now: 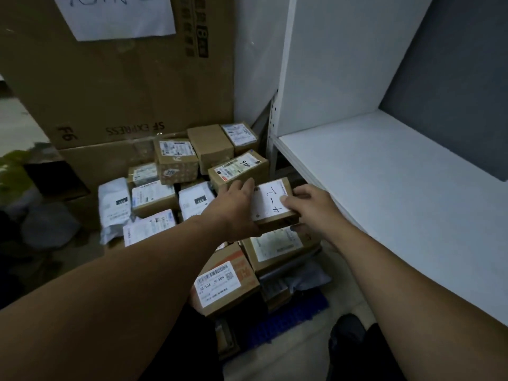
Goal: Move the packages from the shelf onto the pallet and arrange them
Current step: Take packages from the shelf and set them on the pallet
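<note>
A small cardboard package (270, 203) with a white handwritten label is held between both my hands above the pile. My left hand (235, 207) grips its left side, fingers over the top edge. My right hand (310, 207) grips its right side, thumb on the label. Below lie several cardboard boxes and white mailer bags stacked on a blue pallet (291, 320); one is a box with a barcode label (222, 284), another a labelled box (237, 169) just behind the held package. The white shelf (398, 182) to the right shows a bare board.
Large cardboard cartons (118, 86) with a taped paper sheet stand behind the pile. The shelf's white upright (286, 78) stands right of the pile. A green plant (13, 171) and dark bags sit at far left. My shoe (347, 334) shows on the floor beside the pallet.
</note>
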